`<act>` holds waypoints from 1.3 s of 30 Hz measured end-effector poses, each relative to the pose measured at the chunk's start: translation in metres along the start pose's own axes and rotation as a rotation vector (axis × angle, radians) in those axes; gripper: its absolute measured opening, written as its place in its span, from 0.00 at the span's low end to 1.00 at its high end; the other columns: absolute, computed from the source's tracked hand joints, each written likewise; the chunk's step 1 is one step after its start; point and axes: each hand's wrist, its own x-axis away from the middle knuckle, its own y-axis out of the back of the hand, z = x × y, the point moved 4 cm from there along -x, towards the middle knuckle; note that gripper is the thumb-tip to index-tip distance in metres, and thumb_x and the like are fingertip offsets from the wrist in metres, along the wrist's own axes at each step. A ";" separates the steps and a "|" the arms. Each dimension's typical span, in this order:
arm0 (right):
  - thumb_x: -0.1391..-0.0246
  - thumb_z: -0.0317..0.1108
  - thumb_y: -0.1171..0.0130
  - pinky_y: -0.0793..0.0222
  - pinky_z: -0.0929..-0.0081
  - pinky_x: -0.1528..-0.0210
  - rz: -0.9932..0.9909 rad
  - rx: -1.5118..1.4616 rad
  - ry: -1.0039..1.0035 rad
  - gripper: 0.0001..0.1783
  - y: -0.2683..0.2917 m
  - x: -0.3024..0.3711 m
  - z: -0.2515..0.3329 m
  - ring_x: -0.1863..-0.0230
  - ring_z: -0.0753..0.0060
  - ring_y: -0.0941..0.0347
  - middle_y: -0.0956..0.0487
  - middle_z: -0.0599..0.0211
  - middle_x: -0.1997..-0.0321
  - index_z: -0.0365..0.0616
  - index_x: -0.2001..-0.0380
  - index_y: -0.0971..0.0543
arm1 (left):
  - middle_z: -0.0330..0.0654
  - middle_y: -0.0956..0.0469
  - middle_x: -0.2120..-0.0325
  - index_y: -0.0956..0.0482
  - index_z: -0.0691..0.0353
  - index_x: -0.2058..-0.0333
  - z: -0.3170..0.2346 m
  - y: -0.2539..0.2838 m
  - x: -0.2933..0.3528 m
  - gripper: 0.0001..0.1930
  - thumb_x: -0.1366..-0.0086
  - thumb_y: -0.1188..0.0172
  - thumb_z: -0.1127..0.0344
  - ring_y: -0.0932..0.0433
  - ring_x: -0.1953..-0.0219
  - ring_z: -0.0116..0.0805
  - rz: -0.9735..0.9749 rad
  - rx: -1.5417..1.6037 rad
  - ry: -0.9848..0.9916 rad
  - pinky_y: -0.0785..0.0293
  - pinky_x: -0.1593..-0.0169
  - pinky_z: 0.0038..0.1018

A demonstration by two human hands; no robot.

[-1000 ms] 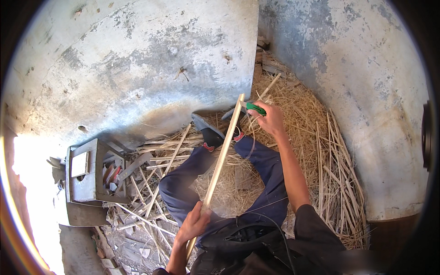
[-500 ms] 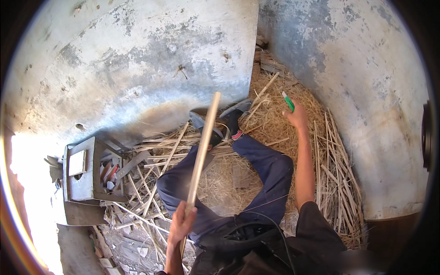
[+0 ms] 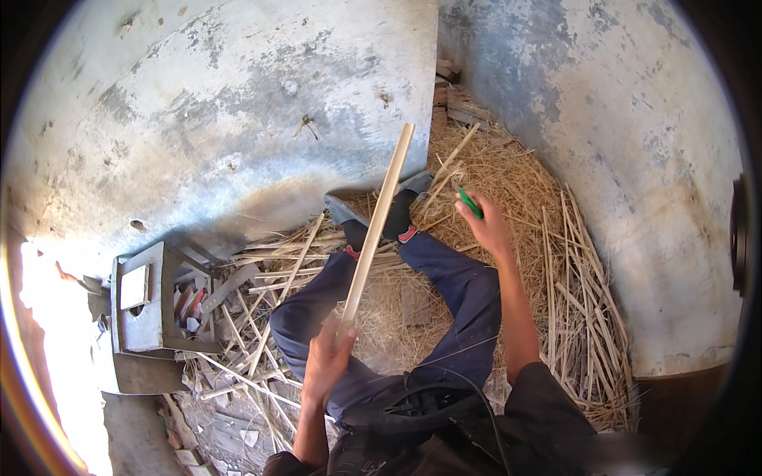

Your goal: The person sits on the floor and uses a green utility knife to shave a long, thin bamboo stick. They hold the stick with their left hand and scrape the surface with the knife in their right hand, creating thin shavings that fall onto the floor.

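My left hand [image 3: 327, 358] is closed round the lower end of a long, pale split bamboo strip [image 3: 382, 213]. The strip slants up and to the right between my spread legs, with a shallow hollow face showing. To the right of it, my right hand [image 3: 490, 225] grips a green-handled utility knife [image 3: 469, 204], held apart from the strip. The knife's tip points up and left, toward the strip's upper part; its blade is hard to make out.
Thin shavings [image 3: 508, 170] cover the floor ahead. Split strips [image 3: 591, 317] are heaped along the right wall [image 3: 635, 159]. At left, a wooden stool [image 3: 147, 297] lies on its side, with more strips [image 3: 262, 341] beside it. My feet [image 3: 406, 208] rest near the far wall.
The bamboo strip has shifted right and turned, showing its hollow face. My left hand moved slightly right and up. My right hand brought the knife left and down, nearer the strip.
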 end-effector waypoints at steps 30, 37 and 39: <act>0.31 0.38 0.35 0.31 0.83 0.69 0.135 -0.782 0.103 0.12 -0.049 0.051 0.083 0.76 0.92 0.38 0.19 0.75 0.70 0.38 0.55 0.16 | 0.40 0.24 0.84 0.21 0.66 0.63 -0.032 -0.028 -0.030 0.18 0.18 0.47 0.57 0.20 0.81 0.30 0.199 0.069 -0.105 0.28 0.73 0.30; 0.30 0.40 0.35 0.27 0.81 0.52 0.156 -0.701 0.152 0.18 -0.050 0.076 0.089 0.58 0.85 0.26 0.19 0.74 0.61 0.36 0.47 0.17 | 0.36 0.27 0.85 0.21 0.65 0.66 -0.044 -0.034 -0.022 0.19 0.18 0.48 0.57 0.26 0.83 0.24 0.209 0.114 -0.060 0.32 0.75 0.28; 0.30 0.40 0.35 0.27 0.81 0.50 0.164 -0.711 0.146 0.19 -0.049 0.079 0.088 0.56 0.84 0.25 0.19 0.73 0.60 0.36 0.45 0.17 | 0.35 0.27 0.85 0.21 0.65 0.66 -0.048 -0.035 -0.019 0.19 0.18 0.48 0.57 0.26 0.83 0.23 0.229 0.134 -0.045 0.32 0.76 0.27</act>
